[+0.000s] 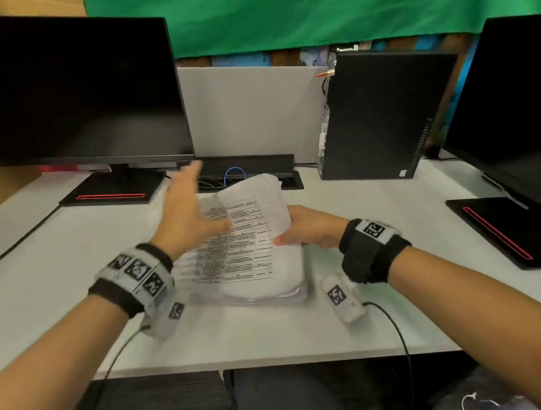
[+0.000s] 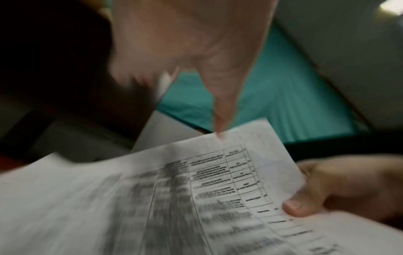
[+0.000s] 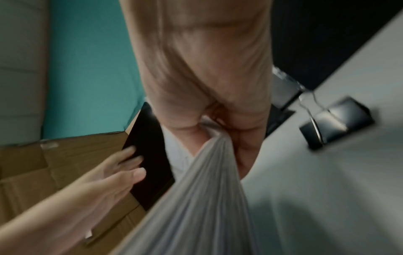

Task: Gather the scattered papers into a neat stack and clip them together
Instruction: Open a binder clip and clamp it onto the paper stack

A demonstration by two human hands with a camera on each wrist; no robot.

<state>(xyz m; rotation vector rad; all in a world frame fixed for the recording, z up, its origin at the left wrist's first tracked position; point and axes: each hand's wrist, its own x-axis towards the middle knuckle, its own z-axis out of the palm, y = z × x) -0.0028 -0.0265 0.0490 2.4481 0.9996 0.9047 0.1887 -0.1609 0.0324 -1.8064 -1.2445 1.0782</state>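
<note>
A thick stack of printed papers lies in the middle of the white desk, its far part lifted and curved up. My right hand grips the stack's right edge, thumb on top and fingers beneath. The sheets fan out from that grip in the right wrist view. My left hand hovers blurred over the left part of the top sheet, fingers straight and spread, holding nothing. A black binder clip rests on the desk beyond the stack.
A dark monitor stands at the back left and another at the right, each on a black base. A black computer tower is at the back right. A cable cutout lies behind the papers.
</note>
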